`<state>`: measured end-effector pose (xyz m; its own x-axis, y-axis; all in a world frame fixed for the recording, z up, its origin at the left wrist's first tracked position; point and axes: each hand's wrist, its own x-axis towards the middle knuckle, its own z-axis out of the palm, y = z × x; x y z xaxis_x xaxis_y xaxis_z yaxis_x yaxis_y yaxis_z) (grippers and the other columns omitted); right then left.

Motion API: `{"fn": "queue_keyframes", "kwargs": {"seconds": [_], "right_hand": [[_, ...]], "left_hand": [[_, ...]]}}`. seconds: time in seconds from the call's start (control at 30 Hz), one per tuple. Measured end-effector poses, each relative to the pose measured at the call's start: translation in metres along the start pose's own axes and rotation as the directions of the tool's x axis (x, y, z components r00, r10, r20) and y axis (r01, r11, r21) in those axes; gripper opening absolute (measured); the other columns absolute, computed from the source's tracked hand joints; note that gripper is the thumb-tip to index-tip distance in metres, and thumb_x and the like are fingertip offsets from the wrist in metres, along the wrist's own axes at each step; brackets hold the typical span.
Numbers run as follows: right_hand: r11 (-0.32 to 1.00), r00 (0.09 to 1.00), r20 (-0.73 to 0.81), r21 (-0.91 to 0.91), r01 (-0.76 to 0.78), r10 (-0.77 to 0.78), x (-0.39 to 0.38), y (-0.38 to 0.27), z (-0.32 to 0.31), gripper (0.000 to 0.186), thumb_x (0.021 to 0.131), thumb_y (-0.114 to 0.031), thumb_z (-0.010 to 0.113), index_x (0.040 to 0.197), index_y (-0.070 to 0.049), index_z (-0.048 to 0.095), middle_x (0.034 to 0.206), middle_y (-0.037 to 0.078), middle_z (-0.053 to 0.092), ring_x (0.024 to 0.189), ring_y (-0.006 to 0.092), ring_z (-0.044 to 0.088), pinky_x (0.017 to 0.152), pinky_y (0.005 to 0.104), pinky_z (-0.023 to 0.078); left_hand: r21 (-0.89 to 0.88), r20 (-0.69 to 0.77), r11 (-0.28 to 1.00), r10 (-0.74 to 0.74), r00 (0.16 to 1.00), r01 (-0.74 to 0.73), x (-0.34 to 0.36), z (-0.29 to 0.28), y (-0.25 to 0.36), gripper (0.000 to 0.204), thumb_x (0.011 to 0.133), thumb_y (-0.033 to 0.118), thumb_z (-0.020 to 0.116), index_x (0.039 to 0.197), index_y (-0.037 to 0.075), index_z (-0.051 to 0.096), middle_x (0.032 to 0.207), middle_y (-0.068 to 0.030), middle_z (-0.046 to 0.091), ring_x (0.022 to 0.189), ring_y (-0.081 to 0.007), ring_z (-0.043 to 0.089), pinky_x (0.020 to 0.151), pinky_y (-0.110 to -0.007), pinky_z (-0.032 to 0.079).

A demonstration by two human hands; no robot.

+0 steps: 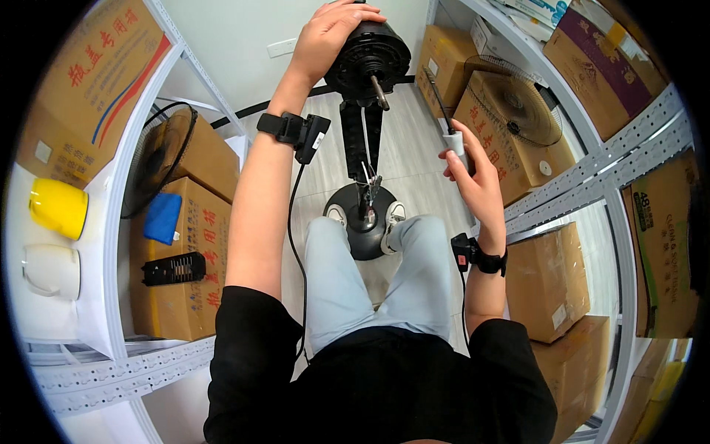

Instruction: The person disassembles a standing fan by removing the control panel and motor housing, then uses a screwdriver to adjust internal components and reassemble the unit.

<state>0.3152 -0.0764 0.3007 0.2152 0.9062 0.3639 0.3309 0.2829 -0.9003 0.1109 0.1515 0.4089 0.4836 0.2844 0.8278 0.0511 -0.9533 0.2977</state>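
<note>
A black fan motor housing (370, 65) tops a stand, with its bare metal shaft (379, 92) pointing toward me. My left hand (330, 35) is curled over the top of the housing. Off to the right, my right hand (475, 176) grips a screwdriver (454, 143) by its grey handle, its dark blade aimed up and away, apart from the motor. Below the motor, the black pole (351, 133) runs down to a round base (360, 248) between my shoes. Some thin wires or small parts (370, 181) show along the lower pole, too small to make out.
Metal shelves with cardboard boxes flank both sides. On the right, a fan guard with blades (518, 107) lies on a box. At left are a black fan guard (185, 144), a blue cloth (162, 219), a black slotted cover (174, 268), a yellow container (59, 209) and a white mug (52, 271).
</note>
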Motion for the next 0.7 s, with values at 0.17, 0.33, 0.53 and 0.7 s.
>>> {"fn": "queue_keyframes", "kwargs": {"seconds": [0.17,0.33,0.53,0.7], "right_hand": [[0.999,0.999,0.028,-0.045,-0.017,0.019,0.01,-0.005,0.01,0.048,0.093,-0.017,0.062,0.139,-0.012,0.049,0.085,0.004,0.064,0.066,0.0084,0.057,0.063,0.0252,0.047],[0.999,0.999,0.033,0.01,-0.041,0.04,0.008,-0.004,0.019,0.048,0.095,-0.017,0.059,0.14,-0.009,0.047,0.086,0.004,0.067,0.064,0.0084,0.059,0.057,0.0249,0.047],[0.992,0.994,0.036,0.078,-0.102,0.1,0.004,-0.009,0.022,0.046,0.097,-0.019,0.054,0.14,-0.005,0.046,0.085,0.003,0.068,0.058,0.0068,0.056,0.05,0.0231,0.047],[0.953,0.983,0.123,0.253,-0.166,0.139,0.007,-0.005,0.018,0.046,0.098,-0.021,0.052,0.14,-0.005,0.046,0.084,0.003,0.068,0.057,0.006,0.056,0.05,0.0215,0.046]], "left_hand": [[-0.003,0.007,1.0,-0.019,1.0,0.019,0.001,0.001,0.006,0.037,0.099,0.022,0.037,0.103,0.005,0.069,0.115,-0.0107,0.066,0.123,-0.0303,0.05,0.111,-0.041,0.029],[-0.007,0.01,0.999,-0.053,0.999,0.053,0.0,0.0,0.002,0.037,0.099,0.022,0.037,0.103,0.004,0.069,0.115,-0.0117,0.065,0.124,-0.0307,0.049,0.111,-0.042,0.029],[0.01,0.014,1.0,-0.011,1.0,0.011,0.0,0.001,0.002,0.037,0.099,0.022,0.038,0.103,0.003,0.069,0.116,-0.012,0.065,0.125,-0.0315,0.049,0.111,-0.041,0.03],[-0.042,0.02,0.996,-0.077,0.997,0.078,0.001,0.0,0.003,0.036,0.098,0.021,0.039,0.102,0.003,0.07,0.117,-0.0119,0.065,0.125,-0.0306,0.049,0.111,-0.041,0.03]]}}
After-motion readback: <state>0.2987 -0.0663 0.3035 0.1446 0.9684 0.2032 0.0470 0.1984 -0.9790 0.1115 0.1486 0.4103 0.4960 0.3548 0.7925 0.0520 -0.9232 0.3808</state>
